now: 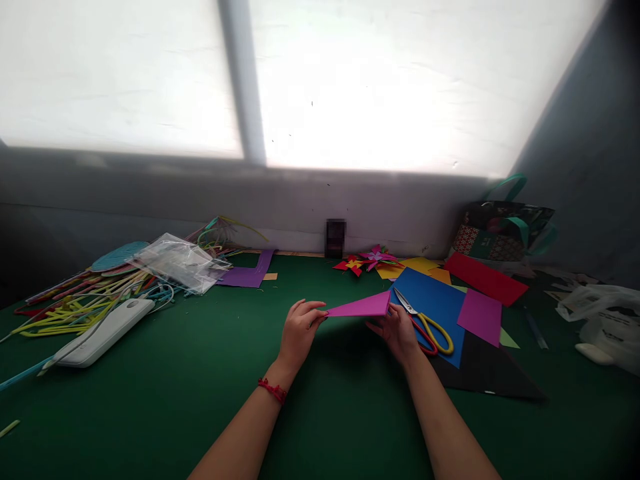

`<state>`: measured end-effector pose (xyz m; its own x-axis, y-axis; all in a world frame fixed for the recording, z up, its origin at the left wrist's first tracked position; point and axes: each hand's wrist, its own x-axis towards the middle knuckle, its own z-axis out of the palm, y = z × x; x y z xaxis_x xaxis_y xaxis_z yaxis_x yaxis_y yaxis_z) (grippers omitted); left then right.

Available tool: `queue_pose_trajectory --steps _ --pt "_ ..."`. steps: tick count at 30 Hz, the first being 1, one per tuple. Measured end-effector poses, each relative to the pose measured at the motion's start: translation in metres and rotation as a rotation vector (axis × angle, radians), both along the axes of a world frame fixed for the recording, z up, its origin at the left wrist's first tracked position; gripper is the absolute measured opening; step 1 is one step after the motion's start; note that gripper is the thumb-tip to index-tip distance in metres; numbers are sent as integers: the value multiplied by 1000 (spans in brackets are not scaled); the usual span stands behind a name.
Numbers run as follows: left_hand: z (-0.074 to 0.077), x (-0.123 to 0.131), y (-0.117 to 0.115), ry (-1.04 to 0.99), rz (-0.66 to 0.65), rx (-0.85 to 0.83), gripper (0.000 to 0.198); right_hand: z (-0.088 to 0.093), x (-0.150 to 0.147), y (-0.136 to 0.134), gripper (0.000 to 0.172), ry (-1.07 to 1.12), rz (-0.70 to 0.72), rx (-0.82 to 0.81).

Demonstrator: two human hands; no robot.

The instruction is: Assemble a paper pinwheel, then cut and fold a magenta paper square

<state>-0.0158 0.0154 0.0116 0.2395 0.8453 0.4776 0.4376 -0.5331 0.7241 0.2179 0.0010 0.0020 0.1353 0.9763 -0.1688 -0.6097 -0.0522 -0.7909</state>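
A folded piece of magenta paper (361, 306) is held up over the green table, tapering to a point on its left. My left hand (300, 332) pinches that narrow tip between thumb and fingers. At the wider right end, my right hand (397, 331) grips the paper's edge, its lower fingers partly under it. Just right of my right hand lies a pair of scissors (425, 323) with red and yellow handles, blades pointing up and left. They rest on a blue sheet of paper (440, 300).
On the right are a magenta sheet (481, 317), a red sheet (485, 278), a black sheet (493, 373) and a plastic bag (605, 320). Paper flowers (375, 257) lie at the back near a dark phone-like object (335, 239). Pipe cleaners (75, 310) and a white power strip (103, 333) are left.
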Motion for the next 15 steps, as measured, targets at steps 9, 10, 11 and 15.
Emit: queue_pose_trajectory --steps 9,10,11,15 --pt "1 -7 3 167 -351 -85 23 -4 12 3 32 -33 -40 -23" --pt "2 -8 3 174 -342 -73 28 -4 12 3 34 -33 -38 -27" --pt "4 -10 4 174 -331 -65 33 -5 12 3 36 -32 -35 -34" --pt "6 -16 6 129 -262 -139 57 -7 11 2 47 -48 1 -20"
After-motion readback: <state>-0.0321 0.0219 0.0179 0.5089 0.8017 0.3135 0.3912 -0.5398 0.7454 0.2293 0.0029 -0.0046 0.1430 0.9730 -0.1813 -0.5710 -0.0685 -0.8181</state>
